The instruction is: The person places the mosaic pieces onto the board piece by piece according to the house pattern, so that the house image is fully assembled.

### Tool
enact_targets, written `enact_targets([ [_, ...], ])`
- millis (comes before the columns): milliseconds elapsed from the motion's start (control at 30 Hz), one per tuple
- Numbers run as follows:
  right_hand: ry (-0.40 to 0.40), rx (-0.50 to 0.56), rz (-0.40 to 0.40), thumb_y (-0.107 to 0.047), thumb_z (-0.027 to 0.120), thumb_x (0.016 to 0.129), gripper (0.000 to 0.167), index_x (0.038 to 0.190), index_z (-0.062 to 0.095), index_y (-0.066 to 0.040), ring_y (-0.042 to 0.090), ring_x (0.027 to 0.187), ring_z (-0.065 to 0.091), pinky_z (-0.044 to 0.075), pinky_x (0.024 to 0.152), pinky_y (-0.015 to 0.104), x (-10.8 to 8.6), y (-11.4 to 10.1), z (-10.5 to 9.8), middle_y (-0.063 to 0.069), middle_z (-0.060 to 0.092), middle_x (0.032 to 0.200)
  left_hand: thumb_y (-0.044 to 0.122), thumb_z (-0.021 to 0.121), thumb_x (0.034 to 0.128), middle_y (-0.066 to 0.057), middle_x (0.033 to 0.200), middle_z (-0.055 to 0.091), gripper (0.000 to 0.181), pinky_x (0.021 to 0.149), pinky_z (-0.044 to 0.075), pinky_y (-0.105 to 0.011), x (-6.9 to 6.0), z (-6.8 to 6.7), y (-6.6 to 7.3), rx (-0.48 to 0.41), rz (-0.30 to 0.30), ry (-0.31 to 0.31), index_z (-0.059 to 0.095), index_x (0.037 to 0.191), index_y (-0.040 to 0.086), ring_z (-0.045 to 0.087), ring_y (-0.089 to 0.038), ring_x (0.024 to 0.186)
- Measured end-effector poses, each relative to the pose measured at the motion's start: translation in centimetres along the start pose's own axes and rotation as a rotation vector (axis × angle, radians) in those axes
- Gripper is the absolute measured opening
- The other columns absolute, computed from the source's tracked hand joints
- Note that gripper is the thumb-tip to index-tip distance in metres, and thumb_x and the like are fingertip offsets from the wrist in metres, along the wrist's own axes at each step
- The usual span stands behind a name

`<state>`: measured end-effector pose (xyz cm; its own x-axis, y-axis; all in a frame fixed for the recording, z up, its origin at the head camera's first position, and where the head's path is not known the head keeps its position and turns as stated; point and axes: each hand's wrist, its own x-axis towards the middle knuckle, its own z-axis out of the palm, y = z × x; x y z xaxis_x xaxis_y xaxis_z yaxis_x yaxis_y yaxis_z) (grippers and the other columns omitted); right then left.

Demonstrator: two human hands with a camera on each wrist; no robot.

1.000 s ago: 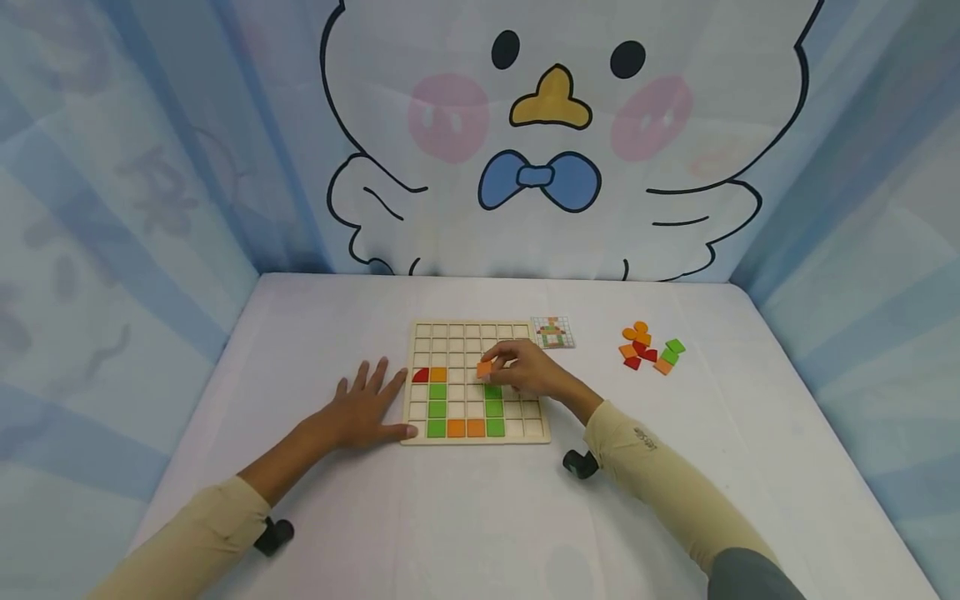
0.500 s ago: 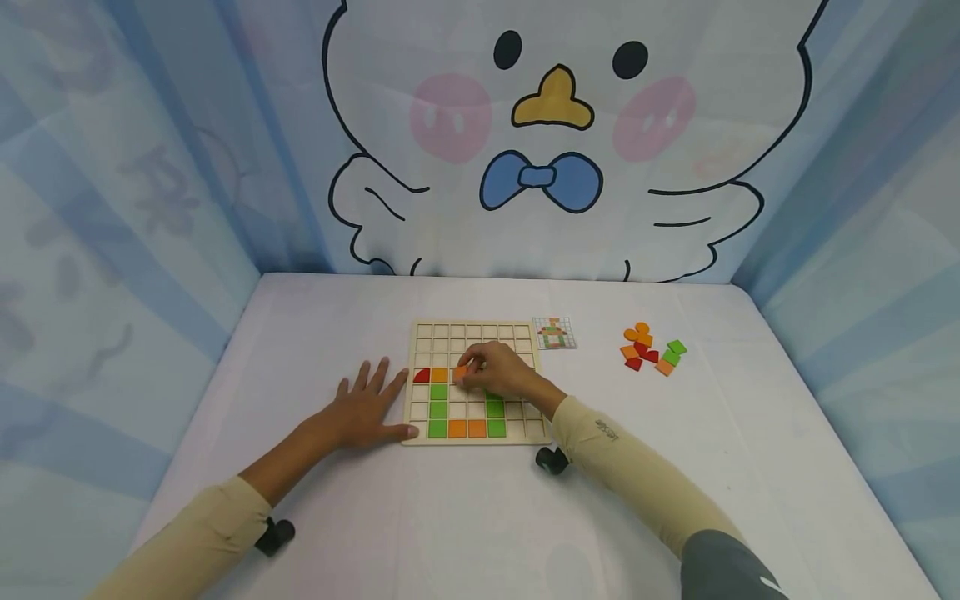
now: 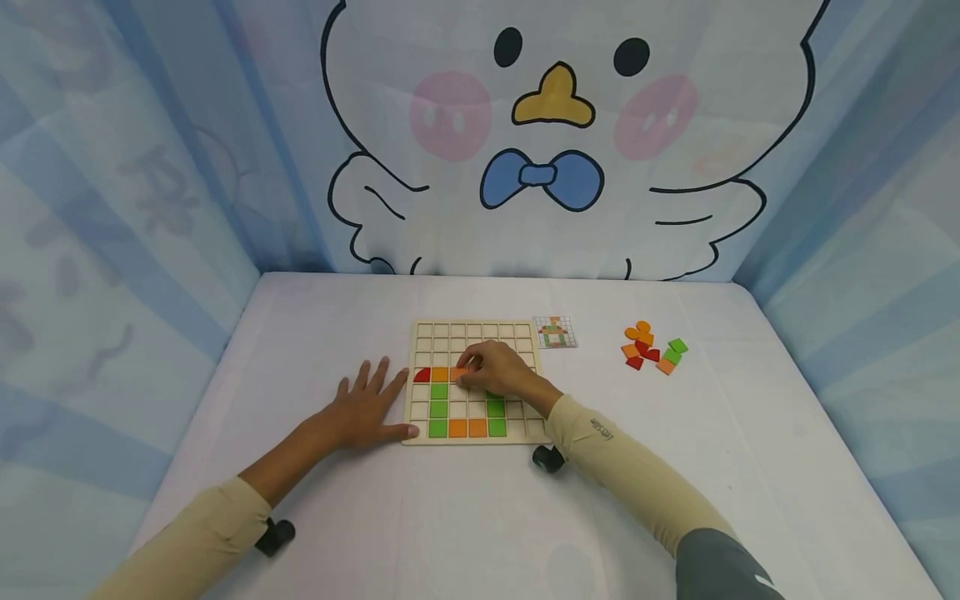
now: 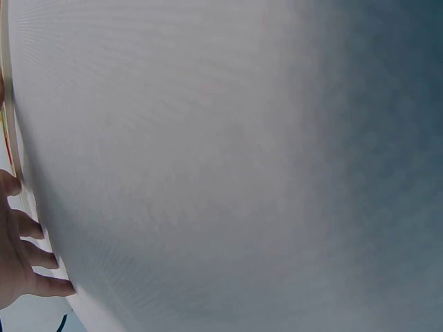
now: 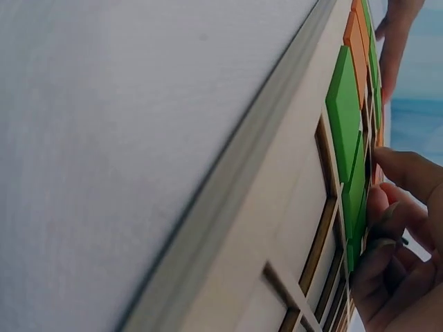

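Note:
A wooden grid board (image 3: 480, 439) lies flat on the table, with green, orange and red tiles in some of its cells. My right hand (image 3: 498, 369) pinches an orange square tile (image 3: 456, 374) at the cell right of another orange tile (image 3: 439, 375). Left of that one is a red rounded tile (image 3: 422, 376). My left hand (image 3: 363, 410) rests spread on the table, its thumb and index fingertip at the board's left edge. In the right wrist view, curled fingers (image 5: 408, 173) reach over the board past a green tile (image 5: 344, 114); the pinched tile is mostly hidden there.
A small pattern card (image 3: 555, 332) lies against the board's upper right corner. Farther right is a loose pile of orange, red and green pieces (image 3: 651, 350). A curtain with a cartoon bird (image 3: 555, 242) hangs behind the table.
My right hand has moved left across the board with the orange tile, from above the right green column to beside the left orange tile, and lowered it there. My left hand has stayed put.

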<state>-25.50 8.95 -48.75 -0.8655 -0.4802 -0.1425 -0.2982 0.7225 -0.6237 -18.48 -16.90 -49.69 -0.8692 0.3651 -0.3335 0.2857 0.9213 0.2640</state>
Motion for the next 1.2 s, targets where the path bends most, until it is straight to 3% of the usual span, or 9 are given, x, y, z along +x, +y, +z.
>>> enact_targets([
  [400,-0.003,-0.003,-0.008,-0.024,0.078,0.089,0.023,0.109,0.074,-0.013,0.01,0.074,0.058,0.048,0.072,0.026,-0.2,0.0,0.0,-0.003,0.068,0.084,0.077,0.056,0.0841,-0.025,0.167,0.006,0.106,0.112,0.013,-0.077,0.1,0.1,0.0,0.003,-0.003,0.004,0.02,0.162,0.014,0.003,-0.055,0.151],
  [633,0.024,0.067,-0.015,-0.026,0.077,0.09,0.026,0.112,0.071,-0.013,0.013,0.077,0.057,0.046,0.071,0.029,-1.2,0.6,-1.4,-0.002,0.068,0.089,0.076,0.057,0.0845,-0.025,0.167,0.005,0.105,0.113,0.013,-0.076,-0.1,0.0,0.2,0.006,-0.01,0.005,0.02,0.162,0.014,0.002,-0.054,0.151],
  [833,0.077,0.099,-0.033,-0.028,0.074,0.092,0.03,0.116,0.07,-0.011,0.012,0.066,0.051,0.044,0.06,0.028,-2.9,3.3,-3.8,0.001,0.067,0.094,0.074,0.058,0.0844,-0.025,0.167,0.006,0.105,0.112,0.013,-0.076,-0.2,0.1,0.3,0.005,-0.014,0.011,0.021,0.161,0.013,0.003,-0.054,0.151],
  [933,0.119,0.128,-0.005,-0.025,0.075,0.092,0.031,0.116,0.069,-0.008,0.012,0.06,0.051,0.047,0.057,0.028,-4.2,5.2,-5.1,0.005,0.067,0.095,0.074,0.058,0.0844,-0.025,0.167,0.006,0.105,0.113,0.012,-0.076,-0.2,0.0,0.4,-0.002,-0.018,0.004,0.02,0.161,0.013,0.002,-0.053,0.151],
  [1200,0.209,0.159,0.211,-0.03,0.075,0.092,0.034,0.119,0.069,-0.01,0.019,0.064,0.055,0.051,0.061,0.027,-8.6,11.0,-8.4,0.008,0.063,0.098,0.074,0.057,0.0848,-0.024,0.167,0.004,0.105,0.113,0.011,-0.076,-0.1,-0.1,0.4,0.004,-0.022,-0.009,0.019,0.162,0.014,0.001,-0.053,0.152],
])
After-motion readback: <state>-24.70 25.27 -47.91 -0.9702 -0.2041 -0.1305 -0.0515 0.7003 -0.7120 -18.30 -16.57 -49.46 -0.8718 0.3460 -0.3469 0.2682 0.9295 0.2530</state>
